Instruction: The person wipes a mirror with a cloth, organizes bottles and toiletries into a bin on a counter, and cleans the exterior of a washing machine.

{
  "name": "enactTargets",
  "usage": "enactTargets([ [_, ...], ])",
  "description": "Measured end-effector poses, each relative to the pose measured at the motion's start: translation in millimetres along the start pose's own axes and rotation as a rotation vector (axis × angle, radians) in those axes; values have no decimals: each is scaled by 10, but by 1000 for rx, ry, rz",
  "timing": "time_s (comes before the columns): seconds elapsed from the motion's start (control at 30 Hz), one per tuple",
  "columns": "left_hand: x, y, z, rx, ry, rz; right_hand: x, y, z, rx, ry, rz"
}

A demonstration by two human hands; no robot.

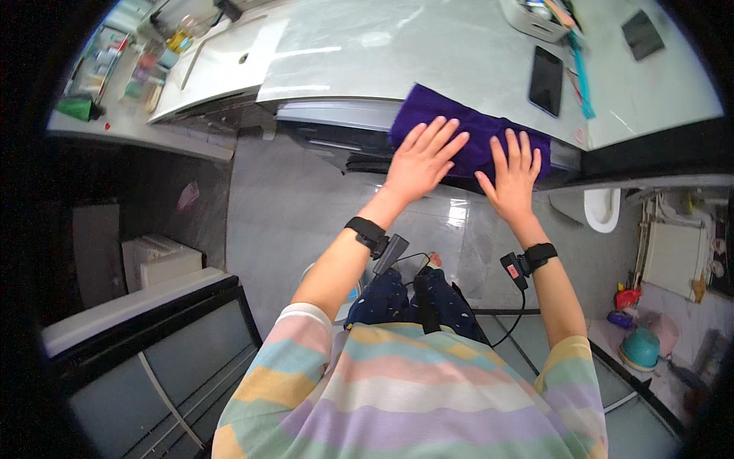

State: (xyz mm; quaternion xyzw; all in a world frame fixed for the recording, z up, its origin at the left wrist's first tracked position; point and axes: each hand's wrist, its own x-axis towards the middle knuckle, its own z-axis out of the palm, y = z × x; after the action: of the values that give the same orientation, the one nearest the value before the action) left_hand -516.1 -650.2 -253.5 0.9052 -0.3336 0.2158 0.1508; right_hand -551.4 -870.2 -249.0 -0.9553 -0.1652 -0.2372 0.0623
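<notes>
A dark purple cloth [441,106] lies over the front edge of a pale grey, marbled countertop [367,57] and hangs down in front of it. My left hand [424,158] rests on the cloth's left part, palm down, fingers spread. On its right part lies my right hand [512,172], also flat with the fingers apart. Neither hand grips the cloth as far as I can see. Each wrist wears a black strap with a small device. Behind the right hand, on the countertop, is a black smartphone [546,81].
A white basket [533,26] of small items stands at the back right, near a turquoise strip [580,74] and another dark flat object [643,34]. A white sink [229,57] is at the left. Below the counter edge is a dark appliance front [338,135].
</notes>
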Motion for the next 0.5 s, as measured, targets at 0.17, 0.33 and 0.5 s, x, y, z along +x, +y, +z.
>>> enactTargets([
  [0.17,-490,-796,-87,107,109,-106,422,-744,552,-62,116,-147],
  [0.33,-886,-1501,-81,118,215,-231,834,-1571,989,-64,201,-238],
  [0.5,-1237,-1724,29,128,359,-359,1123,-2101,1149,-116,302,-341],
])
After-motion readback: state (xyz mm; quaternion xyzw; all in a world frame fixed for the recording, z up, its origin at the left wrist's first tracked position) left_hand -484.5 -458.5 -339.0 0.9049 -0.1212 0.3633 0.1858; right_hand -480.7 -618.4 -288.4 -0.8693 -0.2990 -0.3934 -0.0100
